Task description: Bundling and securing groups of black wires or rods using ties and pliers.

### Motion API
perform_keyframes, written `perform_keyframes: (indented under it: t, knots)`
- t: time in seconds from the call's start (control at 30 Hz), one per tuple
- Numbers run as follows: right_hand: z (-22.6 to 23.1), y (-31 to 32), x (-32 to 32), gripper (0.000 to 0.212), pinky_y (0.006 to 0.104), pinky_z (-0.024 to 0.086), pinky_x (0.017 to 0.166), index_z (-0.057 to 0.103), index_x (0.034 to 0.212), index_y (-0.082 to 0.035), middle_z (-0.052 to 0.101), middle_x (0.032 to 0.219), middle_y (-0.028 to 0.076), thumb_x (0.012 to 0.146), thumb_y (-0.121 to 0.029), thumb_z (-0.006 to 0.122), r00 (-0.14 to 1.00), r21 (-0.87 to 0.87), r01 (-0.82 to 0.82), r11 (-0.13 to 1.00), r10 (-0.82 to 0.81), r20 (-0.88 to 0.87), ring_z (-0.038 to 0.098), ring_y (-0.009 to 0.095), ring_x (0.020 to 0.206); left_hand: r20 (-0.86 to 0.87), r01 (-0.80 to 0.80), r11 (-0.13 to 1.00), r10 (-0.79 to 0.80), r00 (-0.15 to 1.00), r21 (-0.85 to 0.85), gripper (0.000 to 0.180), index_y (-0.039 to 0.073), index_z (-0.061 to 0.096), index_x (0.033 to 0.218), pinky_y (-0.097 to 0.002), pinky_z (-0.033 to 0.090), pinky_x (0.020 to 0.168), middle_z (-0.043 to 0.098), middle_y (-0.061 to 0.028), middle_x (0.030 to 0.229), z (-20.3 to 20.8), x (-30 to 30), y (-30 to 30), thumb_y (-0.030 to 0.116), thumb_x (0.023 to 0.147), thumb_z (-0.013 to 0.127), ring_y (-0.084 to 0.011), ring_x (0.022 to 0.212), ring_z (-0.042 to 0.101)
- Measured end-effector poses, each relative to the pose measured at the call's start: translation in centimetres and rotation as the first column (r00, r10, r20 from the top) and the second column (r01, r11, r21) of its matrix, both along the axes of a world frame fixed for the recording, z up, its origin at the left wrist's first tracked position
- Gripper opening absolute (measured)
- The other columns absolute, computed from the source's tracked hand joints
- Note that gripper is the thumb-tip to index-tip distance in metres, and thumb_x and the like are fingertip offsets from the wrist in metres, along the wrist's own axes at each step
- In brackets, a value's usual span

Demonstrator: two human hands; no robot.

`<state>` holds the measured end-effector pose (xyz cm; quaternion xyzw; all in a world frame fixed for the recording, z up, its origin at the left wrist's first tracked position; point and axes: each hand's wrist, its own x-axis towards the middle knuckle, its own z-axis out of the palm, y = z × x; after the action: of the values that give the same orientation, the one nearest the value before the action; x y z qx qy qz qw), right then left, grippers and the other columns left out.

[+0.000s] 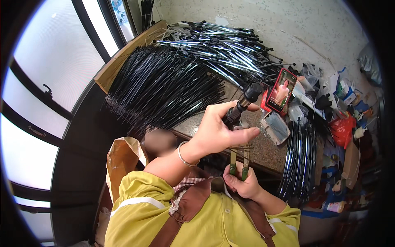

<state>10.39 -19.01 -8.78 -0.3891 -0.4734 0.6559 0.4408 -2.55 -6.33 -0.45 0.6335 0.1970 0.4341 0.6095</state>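
Note:
My left hand (218,129) is raised over the front of the table, fingers and thumb closed round a black handle (251,92) with a ribbed, rounded end pointing up and away. Lower and to the right, close to my chest, my right hand (242,184) is wrapped round pliers (233,168) with green grips. The pliers point up toward the underside of my left hand. Their jaws are partly hidden there, and I cannot tell whether they touch the handle.
Thin black rods (164,86) cover the table's left, with silver-and-black rods (230,49) heaped behind. A red-cased phone (282,91) stands at right beside a clear-wrapped block (275,127). Another rod bundle (299,158) overhangs the right edge. Bags and a red plastic bag (342,131) clutter the far right.

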Motion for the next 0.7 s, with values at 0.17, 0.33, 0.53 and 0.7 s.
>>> perform_keyframes:
  t: [0.17,0.33,0.53,0.7]
  knots:
    - [0.1,0.1,-0.4,0.01,0.0201,0.033,0.049,0.052,0.088,-0.005,0.049,0.064,-0.004,0.088,-0.012,0.058,0.998,-0.026,-0.002,1.0,0.001,-0.062,0.042,0.005,0.052,0.076,-0.134,0.991,0.134,0.988,0.0,0.041,0.0,0.063,0.103,-0.0151,0.026,0.051,0.044,0.011,0.06,-0.3,0.6,-0.9,0.011,0.066,0.076,0.0013,0.053,0.036]
    - [0.4,0.8,0.3,0.011,0.0248,0.039,0.05,0.052,0.089,-0.003,0.053,0.063,0.002,0.085,-0.009,0.061,0.922,0.265,0.216,0.94,-0.285,0.261,0.049,0.009,0.053,0.065,-0.033,0.997,0.038,0.997,-0.072,0.042,0.0,0.064,0.101,-0.0155,0.028,0.052,0.05,0.0087,0.063,0.3,0.1,-0.8,0.015,0.064,0.077,0.0009,0.056,0.038]
    - [1.3,1.3,0.2,0.012,0.0285,0.044,0.054,0.053,0.088,0.0,0.057,0.064,0.011,0.082,-0.006,0.062,0.611,0.673,0.269,0.69,-0.662,0.435,0.056,0.017,0.055,0.019,-0.111,0.978,0.11,0.994,0.178,0.04,-0.001,0.064,0.1,-0.017,0.031,0.054,0.053,0.0067,0.068,-0.9,-0.1,0.0,0.018,0.067,0.075,-0.0002,0.06,0.04]
    - [2.4,0.3,0.7,0.011,0.0304,0.045,0.055,0.055,0.086,-0.001,0.057,0.065,0.012,0.082,-0.009,0.062,0.655,0.471,0.293,0.832,-0.534,0.535,0.057,0.025,0.056,0.038,-0.031,0.972,0.023,0.999,0.234,0.034,-0.002,0.062,0.103,-0.0173,0.031,0.053,0.051,0.0062,0.064,-1.3,-0.3,0.6,0.016,0.074,0.07,-0.0013,0.057,0.039]
